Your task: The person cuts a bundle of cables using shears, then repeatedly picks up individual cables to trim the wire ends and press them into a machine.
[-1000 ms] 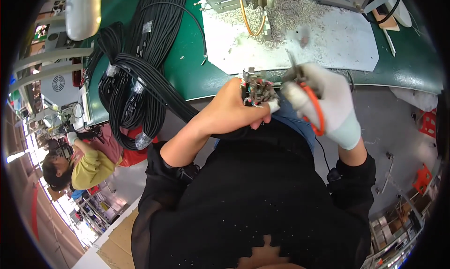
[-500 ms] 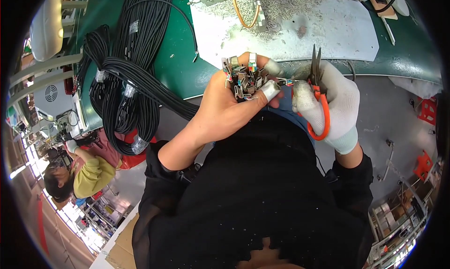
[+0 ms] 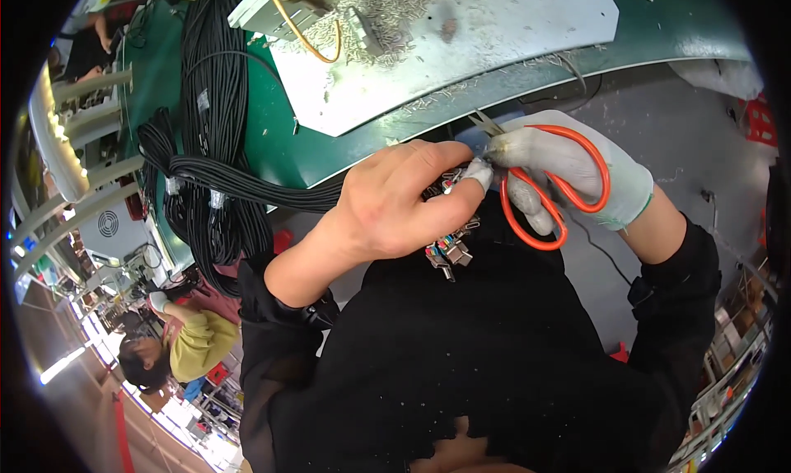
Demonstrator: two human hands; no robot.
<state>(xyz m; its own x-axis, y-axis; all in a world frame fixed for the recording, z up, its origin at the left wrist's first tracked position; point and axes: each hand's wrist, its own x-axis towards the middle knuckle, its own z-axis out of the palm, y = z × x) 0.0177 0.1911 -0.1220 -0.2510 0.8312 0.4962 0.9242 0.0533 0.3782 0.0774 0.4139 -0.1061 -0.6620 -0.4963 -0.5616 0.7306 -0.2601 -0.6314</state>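
Cables left, sheet middle

Cable bundle (image 3: 216, 127) hangs over the worktop's (image 3: 284, 147) left edge; metal sheet (image 3: 461, 44) lies beside it.

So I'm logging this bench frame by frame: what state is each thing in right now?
Left hand: bare, closed around the connector bundle.
Right hand: gloved, fingers through the orange-handled scissors.
Scissors: blades near shut, tips at the bundle.
Black cable bundle: draped off the green bench.
White mat: strewn with clippings.

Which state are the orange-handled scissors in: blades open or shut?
Shut, as far as visible: the scissors show one narrow blade tip past the gloved right hand, and the handle loops lie close together.
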